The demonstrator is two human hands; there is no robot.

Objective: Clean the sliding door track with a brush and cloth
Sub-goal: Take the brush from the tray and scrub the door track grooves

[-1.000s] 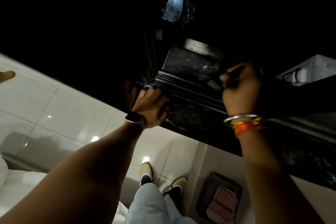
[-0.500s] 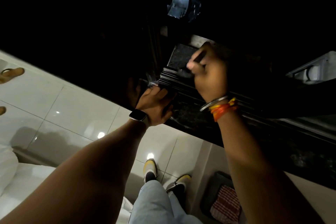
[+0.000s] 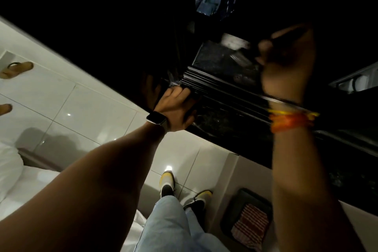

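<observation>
The dark ribbed sliding door track [image 3: 221, 92] runs diagonally along a black stone sill [image 3: 223, 127]. My left hand [image 3: 176, 106], with a watch on the wrist, lies at the track's left end, its fingers curled over the rails and its thumb under the sill edge. My right hand [image 3: 286, 63], blurred by motion, is raised above the track's far side and closed on a dark brush [image 3: 239, 57], whose pale bristle end points left. A red-and-white striped cloth [image 3: 251, 225] lies in a dark tray [image 3: 231, 219] on the floor at lower right.
Glossy white floor tiles [image 3: 86, 108] spread to the left, with a sandal [image 3: 16, 69] on them. White bedding [image 3: 12, 180] fills the lower left. My feet in yellow-and-black shoes [image 3: 167, 182] stand below the sill. A white box [image 3: 356, 82] sits at the right.
My right hand swept left along the track with the brush, then swung back to the right and higher. My left hand stayed at the track's left end.
</observation>
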